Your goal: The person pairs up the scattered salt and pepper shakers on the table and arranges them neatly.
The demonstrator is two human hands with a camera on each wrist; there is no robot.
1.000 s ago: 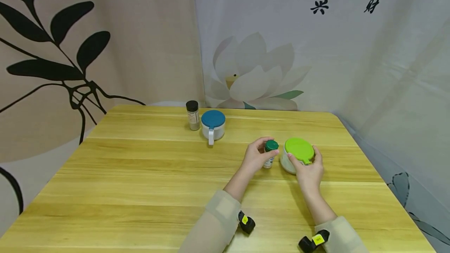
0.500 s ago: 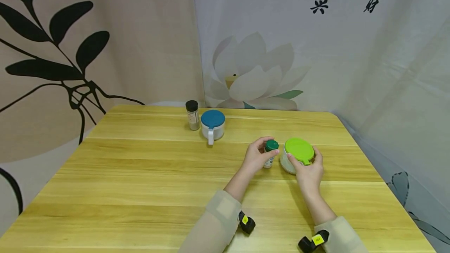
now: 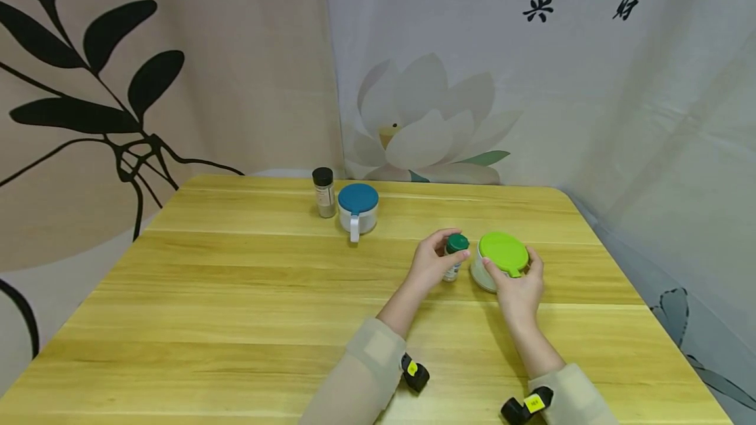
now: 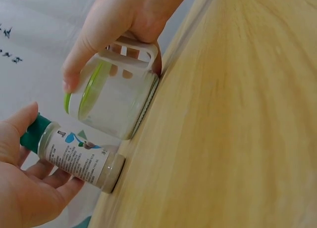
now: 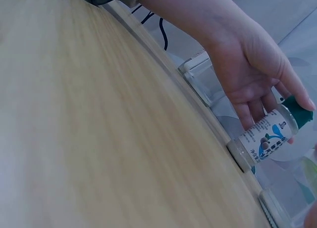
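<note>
Printed cloth [image 3: 254, 84] hangs behind the workspace, where we see dark leaves [image 3: 112, 31], a pale lotus [image 3: 431, 123] and 4 black characters [image 3: 537, 10] toward the upper right. Before it we have a wooden table [image 3: 236, 320] with lengthwise yellow grain. On its right half, the left hand [image 3: 428, 262] holds a small green-capped bottle [image 3: 457, 242] between thumb and fingers, the thumb against the cap and the fingers behind the labelled body. Just beside it, the right hand [image 3: 520, 288] grips a green-lidded jar [image 3: 503, 249], its thumb along the lid's edge and its fingers round the far side. From the left wrist we make out the jar's clear body and its pale handle [image 4: 148, 55] under that hand. Bottle and jar are near each other with a narrow gap between, and we see both bases down on the tabletop. Farther back, left of the hands, 2 more containers stand upright: a black-capped bottle [image 3: 325, 195] and, close on its right, a blue-lidded jar [image 3: 358, 199] with its handle toward us; whether these touch we cannot tell. Light sleeves [image 3: 366, 359] cover the forearms.
</note>
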